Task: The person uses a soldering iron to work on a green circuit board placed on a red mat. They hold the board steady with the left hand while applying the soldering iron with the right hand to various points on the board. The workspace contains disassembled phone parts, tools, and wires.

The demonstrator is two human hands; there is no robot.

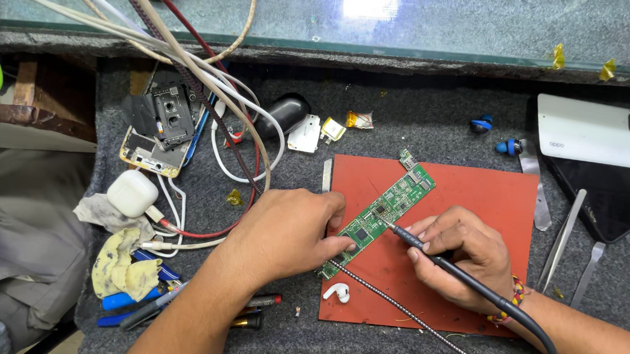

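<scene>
Grey worktop (431,111) carries a red mat (469,205) where the left hand (284,232) pins a circuit board (381,212) steady, right hand (460,258) fingers clasping a soldering iron (452,268) pen-style.

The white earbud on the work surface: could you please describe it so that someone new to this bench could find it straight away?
Start at the red mat in the middle of the grey bench. Near its lower left corner, just below the left hand and the long green circuit board, lies the white earbud. It is the only small white stemmed piece on the mat; the white charging case sits off the mat, far left.
</scene>
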